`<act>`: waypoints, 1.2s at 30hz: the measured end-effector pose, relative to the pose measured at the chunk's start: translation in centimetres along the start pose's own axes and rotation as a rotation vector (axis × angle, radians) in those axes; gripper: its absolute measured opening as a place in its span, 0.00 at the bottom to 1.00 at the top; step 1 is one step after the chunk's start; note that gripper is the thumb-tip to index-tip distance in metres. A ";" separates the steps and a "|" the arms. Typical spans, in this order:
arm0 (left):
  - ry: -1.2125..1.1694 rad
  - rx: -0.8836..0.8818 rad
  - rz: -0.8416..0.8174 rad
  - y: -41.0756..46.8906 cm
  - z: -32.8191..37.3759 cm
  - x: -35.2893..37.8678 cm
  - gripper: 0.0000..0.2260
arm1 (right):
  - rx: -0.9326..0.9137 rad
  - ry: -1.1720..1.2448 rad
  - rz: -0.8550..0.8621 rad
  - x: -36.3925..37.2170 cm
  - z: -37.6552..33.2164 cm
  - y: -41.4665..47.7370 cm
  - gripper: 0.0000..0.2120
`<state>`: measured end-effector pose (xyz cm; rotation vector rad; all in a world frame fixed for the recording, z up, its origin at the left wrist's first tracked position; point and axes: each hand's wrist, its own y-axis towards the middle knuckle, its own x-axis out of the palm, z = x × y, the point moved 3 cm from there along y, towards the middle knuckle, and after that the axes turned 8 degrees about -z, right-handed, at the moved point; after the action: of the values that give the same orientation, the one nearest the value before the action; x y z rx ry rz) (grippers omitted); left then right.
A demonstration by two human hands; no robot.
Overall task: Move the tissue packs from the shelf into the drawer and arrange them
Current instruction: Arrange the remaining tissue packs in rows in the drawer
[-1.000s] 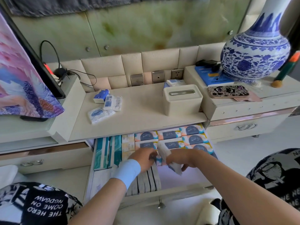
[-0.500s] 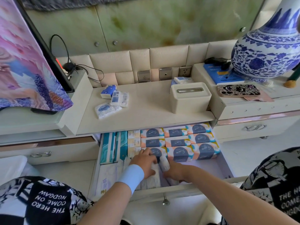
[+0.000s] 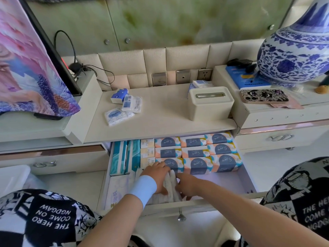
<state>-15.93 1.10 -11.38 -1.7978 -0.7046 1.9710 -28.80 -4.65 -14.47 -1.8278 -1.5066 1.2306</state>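
Three small tissue packs [image 3: 122, 107] lie on the shelf [image 3: 165, 118], well beyond the fingers. Left hand [image 3: 158, 175] and right hand [image 3: 188, 184], fingers flat, steady white packs [image 3: 171, 186] between them in the drawer [image 3: 249, 182]. Let go carelessly, the row may topple rightward.

Glossy blue-and-white glazed vase [image 3: 293, 56] at upper right; matt cream tissue box [image 3: 210, 104] mid-frame; shiny plastic-wrapped tissue packs [image 3: 195, 164] in smooth pale drawer [image 3: 231, 184]; polished metal knob [image 3: 181, 217] below.
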 end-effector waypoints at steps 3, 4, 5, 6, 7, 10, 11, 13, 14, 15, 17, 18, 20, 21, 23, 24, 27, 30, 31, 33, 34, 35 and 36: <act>-0.070 0.013 0.010 -0.2 0.1 -0.3 0.35 | 0.026 -0.093 -0.003 -0.8 -0.2 -0.4 0.22; -0.114 0.017 0.021 -0.2 0.1 -0.3 0.33 | 0.033 -0.136 0.020 -1.2 -0.3 -0.5 0.20; -0.159 0.020 0.036 -0.2 0.1 -0.4 0.31 | 0.045 -0.178 0.059 -1.7 -0.6 -0.6 0.19; -0.197 0.020 0.055 -0.2 0.0 -0.7 0.30 | 0.055 -0.215 0.106 -2.2 -0.8 -0.8 0.18; -0.225 0.017 0.074 -0.1 -0.1 -1.0 0.28 | 0.061 -0.242 0.157 -2.7 -1.1 -0.9 0.17; -0.284 -0.007 0.116 0.4 -0.9 -2.3 0.25 | 0.024 -0.282 0.275 -4.3 -2.3 -1.6 0.14; -0.301 -0.015 0.122 0.5 -1.2 -2.8 0.24 | 0.008 -0.283 0.307 -4.9 -2.9 -1.9 0.14; -0.314 -0.026 0.128 1.0 -2.1 -4.0 0.22 | -0.026 -0.254 0.377 -6.2 -4.0 -2.3 0.14; -0.315 -0.034 0.132 1.2 -2.7 -4.9 0.22 | -0.051 -0.240 0.408 -6.9 -4.7 -2.3 0.15; -0.320 -0.045 0.144 1.4 -3.5 -6.0 0.22 | -0.084 -0.223 0.431 -7.6 -5.5 -2.4 0.15; -0.316 -0.066 0.186 1.7 -5.4 -8.7 0.22 | -0.163 -0.157 0.476 -9.2 -7.1 -2.2 0.15; -0.298 -0.074 0.202 1.8 -6.5 -10.1 0.22 | -0.196 -0.126 0.494 -10.0 -8.1 -2.0 0.15; -0.244 -0.109 0.210 2.1 -9.0 -12.7 0.23 | -0.236 -0.095 0.516 -11.7 -10.5 -1.1 0.15; -0.216 -0.134 0.207 2.2 -10.4 -13.8 0.23 | -0.250 -0.101 0.523 -12.4 -11.9 -0.4 0.16; -0.175 -0.198 0.198 2.4 -13.6 -15.3 0.24 | -0.279 -0.125 0.527 -13.5 -14.8 1.2 0.17; -0.165 -0.231 0.198 2.5 -15.2 -15.8 0.24 | -0.293 -0.150 0.525 -14.0 -16.3 2.1 0.18; -0.224 -0.338 0.232 3.0 -20.2 -16.5 0.26 | -0.337 -0.305 0.524 -15.2 -20.1 5.1 0.19; -0.396 -0.434 0.287 4.4 -24.2 -16.0 0.27 | -0.332 -0.411 0.502 -15.7 -23.1 8.2 0.25; -0.428 -0.454 0.292 4.9 -25.1 -15.7 0.27 | -0.323 -0.467 0.501 -15.8 -24.1 9.2 0.28; -0.424 -0.497 0.268 6.0 -26.4 -15.2 0.29 | -0.290 -0.601 0.502 -15.8 -25.6 10.8 0.32; -0.403 -0.514 0.248 6.5 -27.0 -14.9 0.31 | -0.267 -0.653 0.507 -15.9 -26.1 11.5 0.34; -0.390 -0.528 0.228 6.9 -27.6 -14.8 0.32 | -0.249 -0.689 0.514 -16.1 -26.5 12.1 0.36; -0.396 -0.536 0.206 7.3 -28.2 -14.7 0.34 | -0.240 -0.712 0.519 -16.3 -26.9 12.7 0.39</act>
<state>14.06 -10.32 -5.55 -1.8256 -1.3257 2.4895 0.85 -18.79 -5.99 -2.1456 -1.6172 2.2102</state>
